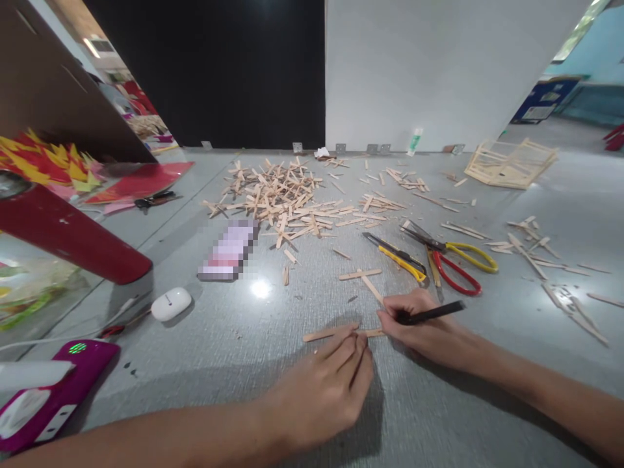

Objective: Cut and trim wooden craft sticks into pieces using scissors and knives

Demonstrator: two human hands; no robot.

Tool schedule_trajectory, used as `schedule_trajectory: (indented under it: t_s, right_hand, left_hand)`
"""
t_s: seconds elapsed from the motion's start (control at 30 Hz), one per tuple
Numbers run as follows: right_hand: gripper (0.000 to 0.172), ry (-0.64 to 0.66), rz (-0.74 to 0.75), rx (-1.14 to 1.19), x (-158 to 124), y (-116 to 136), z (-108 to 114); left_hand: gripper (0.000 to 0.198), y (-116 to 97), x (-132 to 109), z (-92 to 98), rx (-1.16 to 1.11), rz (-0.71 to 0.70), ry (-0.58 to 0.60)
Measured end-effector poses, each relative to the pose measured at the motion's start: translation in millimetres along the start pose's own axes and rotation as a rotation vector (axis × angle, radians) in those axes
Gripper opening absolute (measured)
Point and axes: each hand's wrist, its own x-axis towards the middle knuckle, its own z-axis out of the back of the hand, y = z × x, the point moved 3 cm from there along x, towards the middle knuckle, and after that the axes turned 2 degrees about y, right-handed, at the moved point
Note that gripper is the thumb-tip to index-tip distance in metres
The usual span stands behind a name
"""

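Observation:
My left hand (341, 383) lies low in the middle of the head view, its fingers pressed together on a wooden craft stick (319, 335) flat on the table. Another stick's end (374, 333) shows between my two hands. In my right hand (419, 322) is a black pen (446, 312), gripped with its rear end pointing right; the tip is hidden by the fingers. Just beyond that hand, a slanting stick (373, 289) runs up towards a level one (361, 274). A yellow box cutter (397, 255) and scissors with red and yellow handles (446, 247) lie farther back.
A heap of wooden sticks (277, 192) spreads behind a phone (229, 250). On the left are a white mouse (171, 304), a red cylinder (73, 227) and a purple device (63, 390). A stick frame (511, 162) and glue stick (415, 141) stand near the upright panel (414, 65).

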Motion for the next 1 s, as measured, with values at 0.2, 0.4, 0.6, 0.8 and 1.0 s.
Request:
schedule_trajectory:
  t_s: [0.2,0.4,0.6,0.8,1.0]
  right_hand:
    - [0.043,-0.008,0.016,-0.008,0.2,0.8,1.3]
    - [0.041,-0.012,-0.001,-0.002,-0.2,1.1,2.5]
    - [0.039,0.001,-0.015,0.009,-0.2,4.7,3.7]
    - [0.04,-0.012,-0.007,0.003,-0.7,-1.8,2.4]
    - [0.039,-0.019,0.004,-0.008,-2.5,-3.2,3.3]
  left_hand:
    - [0.029,-0.6,-1.5,-2.1,0.003,-0.02,0.043]
    - [0.028,-1.1,-0.9,-1.9,-0.005,-0.015,0.032]
    - [0.029,0.6,0.8,1.0,0.008,-0.009,0.01]
    - [0.031,0.7,0.1,0.7,0.006,-0.008,0.019]
    - [0.031,0.2,0.8,0.4,-0.008,0.005,0.02]
